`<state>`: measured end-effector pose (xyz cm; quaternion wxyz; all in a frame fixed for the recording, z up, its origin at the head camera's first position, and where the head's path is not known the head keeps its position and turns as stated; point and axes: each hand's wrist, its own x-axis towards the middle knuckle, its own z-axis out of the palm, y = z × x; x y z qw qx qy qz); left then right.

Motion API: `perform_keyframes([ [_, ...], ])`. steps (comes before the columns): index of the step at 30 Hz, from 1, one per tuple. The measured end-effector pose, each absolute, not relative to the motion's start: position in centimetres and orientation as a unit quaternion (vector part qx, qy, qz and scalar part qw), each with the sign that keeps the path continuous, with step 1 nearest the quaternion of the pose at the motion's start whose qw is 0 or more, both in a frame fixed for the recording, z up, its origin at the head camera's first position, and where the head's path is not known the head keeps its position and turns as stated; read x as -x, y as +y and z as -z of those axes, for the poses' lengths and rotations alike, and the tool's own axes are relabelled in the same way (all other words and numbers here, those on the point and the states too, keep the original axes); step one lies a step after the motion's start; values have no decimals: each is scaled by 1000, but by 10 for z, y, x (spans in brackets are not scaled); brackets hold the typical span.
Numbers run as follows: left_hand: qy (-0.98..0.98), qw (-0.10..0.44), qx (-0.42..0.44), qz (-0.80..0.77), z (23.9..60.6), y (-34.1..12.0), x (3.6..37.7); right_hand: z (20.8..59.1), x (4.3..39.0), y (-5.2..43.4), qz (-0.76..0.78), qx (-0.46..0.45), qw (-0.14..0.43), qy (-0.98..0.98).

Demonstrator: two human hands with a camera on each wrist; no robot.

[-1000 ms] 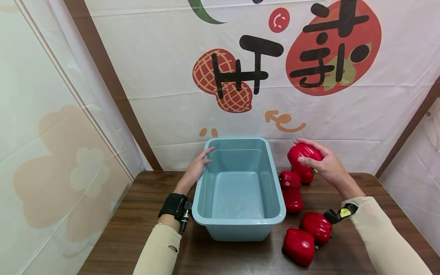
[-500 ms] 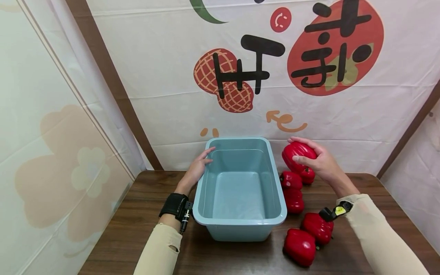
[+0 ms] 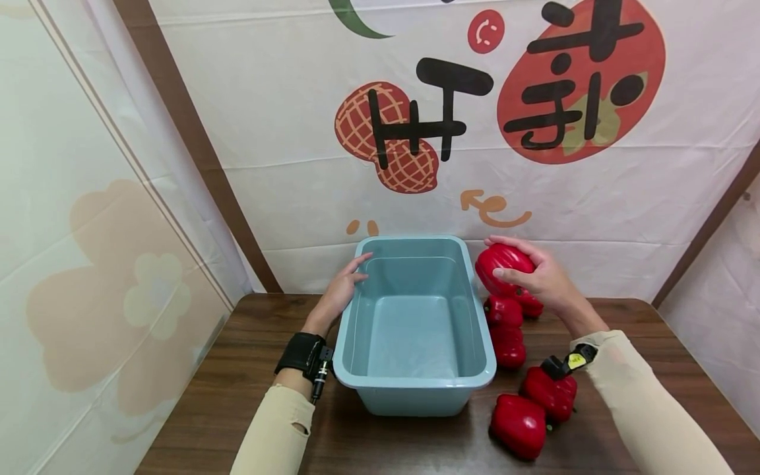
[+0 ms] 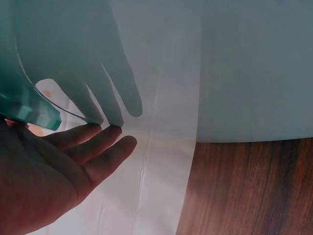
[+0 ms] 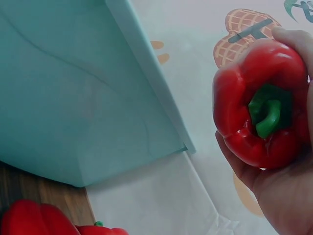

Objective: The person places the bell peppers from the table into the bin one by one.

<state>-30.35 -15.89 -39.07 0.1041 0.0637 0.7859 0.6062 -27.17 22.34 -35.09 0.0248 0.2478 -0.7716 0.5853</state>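
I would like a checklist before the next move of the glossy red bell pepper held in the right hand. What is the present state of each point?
1. Right hand grips the glossy red bell pepper: ok, held from both sides.
2. Pale-blue rectangular plastic tub has free space: ok, nothing visible inside.
3. Left hand touches the tub: ok, at its left side.
4. Pepper above the tub's opening: not ok, it is outside, by the right side.
5. Pepper high enough to clear the tub's edge: cannot tell.
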Motion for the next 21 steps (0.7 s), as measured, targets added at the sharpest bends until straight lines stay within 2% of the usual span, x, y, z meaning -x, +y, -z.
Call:
perform_keyframes([
  [9, 785, 111, -74, -605, 390, -159, 304, 351, 274, 215, -589, -273, 21, -760],
  [21, 782, 110, -70, -609, 388, -158, 304, 344, 272, 204, -597, -252, 7, -761],
])
